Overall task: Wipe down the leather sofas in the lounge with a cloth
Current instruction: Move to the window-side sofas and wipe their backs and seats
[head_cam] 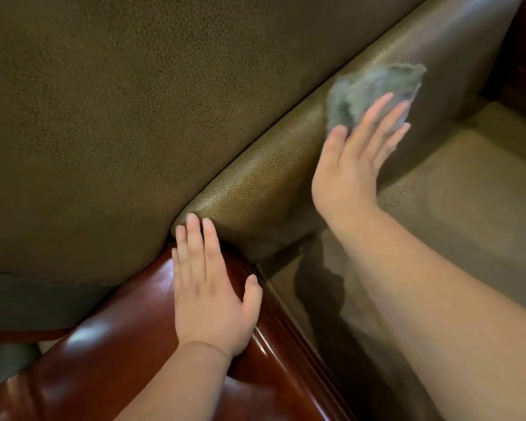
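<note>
My flat right hand (357, 156) presses the grey cloth (374, 92) against the sofa's inner armrest (255, 189); left hand (210, 287), fingers straight, braces on the wooden arm (110, 354). I'd keep pressure even.

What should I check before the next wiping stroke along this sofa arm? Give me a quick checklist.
1. Cloth under the right hand: ok, straight fingers press it on the leather.
2. Cloth spread flat: not ok, it looks bunched.
3. Left hand bracing: ok, it rests flat on the glossy wooden armrest.
4. Padded sofa arm ahead free of objects: ok.
5. Cloth damp or clean: cannot tell, it is blurred.
</note>
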Available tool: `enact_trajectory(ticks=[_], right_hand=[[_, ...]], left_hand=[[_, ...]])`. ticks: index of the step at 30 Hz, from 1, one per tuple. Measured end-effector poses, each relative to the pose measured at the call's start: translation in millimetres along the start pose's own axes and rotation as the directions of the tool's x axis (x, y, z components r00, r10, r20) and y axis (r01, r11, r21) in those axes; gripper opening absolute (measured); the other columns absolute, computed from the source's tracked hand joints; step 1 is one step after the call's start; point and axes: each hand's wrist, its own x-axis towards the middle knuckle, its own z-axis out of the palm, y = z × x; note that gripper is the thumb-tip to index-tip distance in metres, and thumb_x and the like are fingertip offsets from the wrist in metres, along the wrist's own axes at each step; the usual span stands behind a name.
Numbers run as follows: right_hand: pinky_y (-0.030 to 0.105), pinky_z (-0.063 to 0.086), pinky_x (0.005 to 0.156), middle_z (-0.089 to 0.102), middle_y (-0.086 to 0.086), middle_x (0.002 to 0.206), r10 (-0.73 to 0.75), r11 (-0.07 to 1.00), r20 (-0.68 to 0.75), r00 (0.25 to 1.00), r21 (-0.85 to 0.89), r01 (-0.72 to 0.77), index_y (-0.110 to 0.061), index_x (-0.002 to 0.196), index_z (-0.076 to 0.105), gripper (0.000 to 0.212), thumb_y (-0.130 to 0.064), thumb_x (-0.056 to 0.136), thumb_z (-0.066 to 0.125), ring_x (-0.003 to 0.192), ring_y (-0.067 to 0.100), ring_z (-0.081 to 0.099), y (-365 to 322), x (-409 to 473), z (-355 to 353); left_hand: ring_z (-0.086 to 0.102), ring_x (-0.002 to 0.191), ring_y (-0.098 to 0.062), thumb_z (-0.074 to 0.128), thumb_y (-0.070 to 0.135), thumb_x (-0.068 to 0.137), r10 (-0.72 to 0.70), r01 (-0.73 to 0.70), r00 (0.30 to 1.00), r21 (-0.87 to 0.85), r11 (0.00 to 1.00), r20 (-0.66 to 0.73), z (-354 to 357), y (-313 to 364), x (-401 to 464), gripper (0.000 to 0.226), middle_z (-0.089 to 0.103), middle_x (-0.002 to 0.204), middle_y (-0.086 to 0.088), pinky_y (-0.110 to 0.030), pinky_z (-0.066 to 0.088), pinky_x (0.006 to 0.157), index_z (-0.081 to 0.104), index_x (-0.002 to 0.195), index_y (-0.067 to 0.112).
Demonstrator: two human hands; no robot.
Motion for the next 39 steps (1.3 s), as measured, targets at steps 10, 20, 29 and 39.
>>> enact_trajectory(ticks=[10,20,29,39], right_hand=[[0.071,-0.004,0.122,-0.005,0.054,0.155,-0.101,0.989,0.266,0.959,-0.080,0.127,0.022,0.140,0.040,0.060,-0.025,0.104,0.030,0.146,0.066,-0.021,10.0,-61.3,7.3],[0.041,-0.009,0.129,-0.032,0.023,0.165,0.061,0.988,0.489,0.870,0.092,-0.121,0.007,0.161,0.006,0.096,-0.063,0.096,0.012,0.156,0.035,-0.026,0.5,-103.7,2.0],[0.040,-0.013,0.127,-0.034,0.009,0.168,0.157,0.970,0.158,0.975,0.159,-0.182,-0.012,0.166,-0.004,0.081,-0.058,0.101,0.011,0.156,0.024,-0.030,47.7,39.1,-20.9],[0.030,-0.008,0.129,-0.015,0.014,0.174,0.075,0.978,0.066,0.995,0.191,-0.086,-0.013,0.167,-0.006,0.076,-0.047,0.103,0.018,0.160,0.021,-0.017,110.3,79.4,-31.9]], left_hand=[[-0.005,0.164,-0.031,0.048,0.048,0.085,0.012,-0.012,1.000,-0.041,0.999,-0.014,-4.1,4.9,-0.7,0.101,-0.001,0.177,-0.014,-0.049,0.008,0.133,0.013,0.167,0.001],[0.017,0.159,-0.046,0.046,0.049,0.087,0.091,-0.094,0.995,0.125,0.988,0.034,-21.6,22.0,3.5,0.095,0.017,0.174,-0.020,-0.070,0.017,0.125,0.022,0.165,0.000],[0.010,0.163,-0.039,0.052,0.060,0.088,0.872,-0.884,0.411,0.351,0.310,0.265,-45.8,146.3,223.2,0.102,0.012,0.176,-0.017,-0.055,0.012,0.131,0.014,0.169,0.010],[0.004,0.163,-0.038,0.058,0.067,0.085,0.906,-0.847,0.386,0.455,0.273,0.175,-7.7,130.5,233.0,0.108,0.009,0.176,-0.017,-0.058,0.005,0.131,0.023,0.168,0.007]])
